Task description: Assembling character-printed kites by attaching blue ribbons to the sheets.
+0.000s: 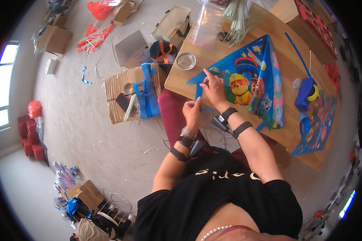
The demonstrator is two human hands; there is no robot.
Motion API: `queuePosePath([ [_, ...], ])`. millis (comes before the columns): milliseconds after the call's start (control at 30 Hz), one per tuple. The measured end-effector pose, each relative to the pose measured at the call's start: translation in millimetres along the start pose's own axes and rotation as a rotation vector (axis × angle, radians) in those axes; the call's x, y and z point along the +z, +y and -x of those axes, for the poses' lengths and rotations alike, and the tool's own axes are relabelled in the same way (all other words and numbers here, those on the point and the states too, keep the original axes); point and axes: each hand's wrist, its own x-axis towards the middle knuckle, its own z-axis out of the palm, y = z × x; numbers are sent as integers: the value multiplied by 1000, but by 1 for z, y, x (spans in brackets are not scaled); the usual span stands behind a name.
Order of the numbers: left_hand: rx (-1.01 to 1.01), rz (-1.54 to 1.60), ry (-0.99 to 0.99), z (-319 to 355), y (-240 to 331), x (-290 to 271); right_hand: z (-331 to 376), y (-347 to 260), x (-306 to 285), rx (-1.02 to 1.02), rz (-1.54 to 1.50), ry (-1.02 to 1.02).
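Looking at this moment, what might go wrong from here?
The blue strip at the fingertips of the left hand might slip or twist. The right hand could crease the printed blue sheet beneath it. The round clear object near the edge of the wooden table could get knocked off.

The sheet [242, 85] is blue with cartoon dogs in yellow, red and brown; the strip [198, 92] plain blue; the surface [178, 83] tan; the trousers [170, 112] maroon.
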Motion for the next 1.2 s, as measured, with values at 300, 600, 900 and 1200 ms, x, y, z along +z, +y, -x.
queuePosePath([
  [300,7,174,37,-19,21,16,0,-1,1,13,-25,8],
  [600,-7,289,-96,-31,25,23,2,2,2,19,-48,106],
  [900,-184,169,-51,-24,37,28,6,3,0,14,71,140],
  [1200,-103,188,-101,-29,36,15,5,4,2,-84,-134,143],
])
